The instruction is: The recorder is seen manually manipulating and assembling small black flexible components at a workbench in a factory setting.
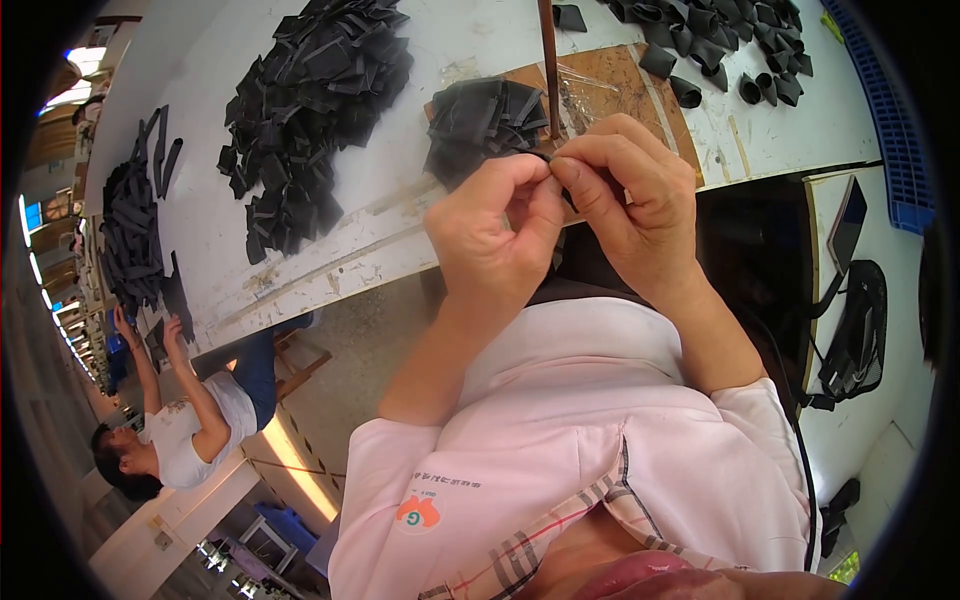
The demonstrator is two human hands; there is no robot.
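In the middle of the frame the left hand (pixel 492 225) and the right hand (pixel 628 195) meet, fingertip to fingertip. Both are closed in a pinch on one small black strip piece (pixel 543 157), which peeks out just where the thumbs and first fingers touch. Most of the piece is hidden by the fingers, so I cannot tell which way its long side runs. It sits between the two hands, at the top of the gap, and neither hand looks nearer to it than the other. Just above the pinch, a thin brown upright rod (pixel 549 65) goes straight up to the top edge of the frame; its lower end comes down just beside the fingertips. Behind the hands lies a brown flat board (pixel 650 85) on the white work surface (pixel 400 200). On the board, just up and left of the left hand, is a small stack of flat black strip pieces (pixel 480 120). Farther to the upper left is a big heap of black strip pieces (pixel 310 110). In the upper right is a bunch of black pieces curled into loops (pixel 730 45). At the lower left another person in a white top (pixel 190 430) reaches up to the edge of the surface, well apart from these hands.
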